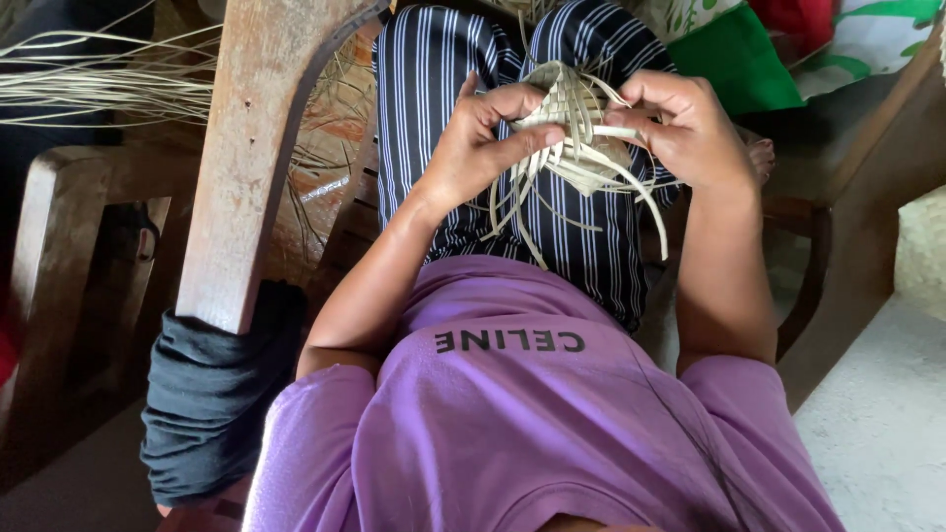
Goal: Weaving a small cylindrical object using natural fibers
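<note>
A small woven pouch of pale palm-leaf strips [570, 116] rests over my lap, on dark trousers with white stripes [434, 89]. My left hand [483, 143] grips the pouch's left side, thumb pressed across the weave. At the right side, my right hand [680, 123] pinches one loose strip between thumb and fingers. Several loose strip ends [645, 202] hang down below the pouch.
A wooden chair arm [251, 158] with a dark cloth [212, 394] wrapped at its end runs along my left. A bundle of loose pale strips [89, 84] lies at upper left. Green and patterned fabric [749, 59] sits at upper right; grey concrete floor [877, 424] at right.
</note>
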